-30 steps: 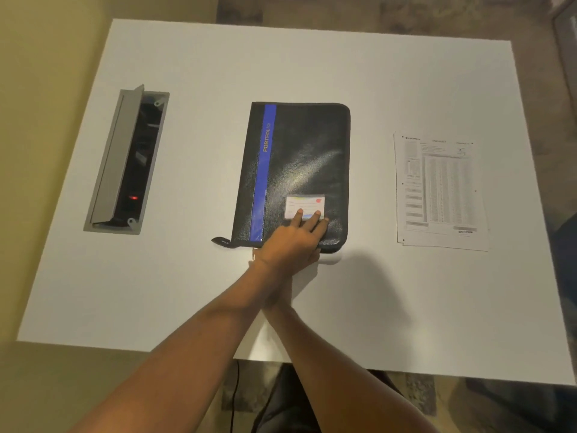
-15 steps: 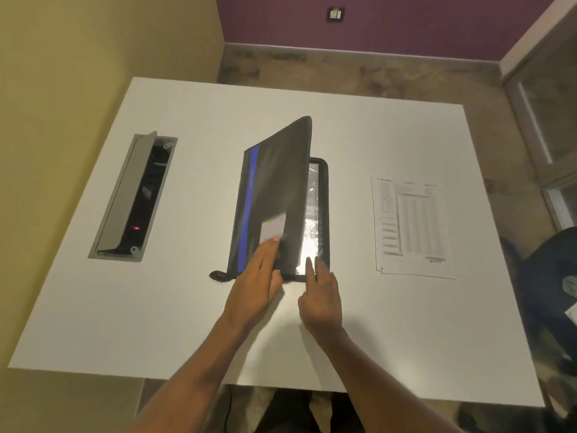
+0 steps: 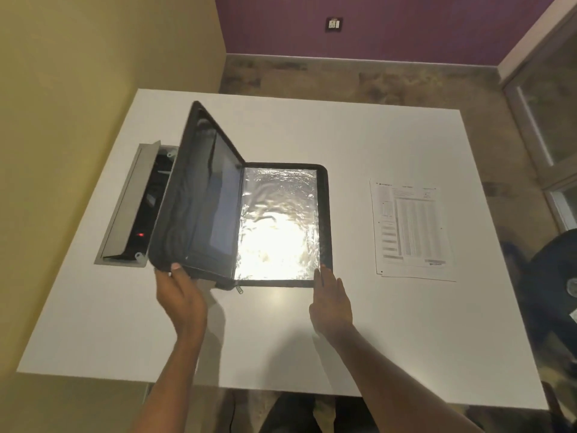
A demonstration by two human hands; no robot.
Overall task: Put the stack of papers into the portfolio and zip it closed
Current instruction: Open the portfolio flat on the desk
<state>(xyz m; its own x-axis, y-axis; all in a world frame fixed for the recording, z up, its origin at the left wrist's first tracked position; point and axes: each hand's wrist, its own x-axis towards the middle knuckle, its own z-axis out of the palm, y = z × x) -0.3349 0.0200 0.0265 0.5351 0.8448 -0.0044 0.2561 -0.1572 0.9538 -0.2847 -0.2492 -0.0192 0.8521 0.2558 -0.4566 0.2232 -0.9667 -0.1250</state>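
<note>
The black portfolio lies open in the middle of the white table. Its front cover stands tilted up to the left, and my left hand grips that cover's near edge. The right half lies flat and shows a shiny clear plastic sleeve that reflects the light. My right hand rests with its fingertips on the near right corner of the flat half, holding nothing. The stack of printed papers lies flat on the table to the right, apart from the portfolio. A zip pull hangs at the near end of the spine.
A grey cable box with its lid raised is sunk into the table at the left, partly hidden behind the raised cover; a red light glows inside. A dark chair stands off the table's right edge.
The portfolio was shut one second ago. My left hand has swung the front cover up and over to the left, past upright. My right hand has moved to the near right corner.
</note>
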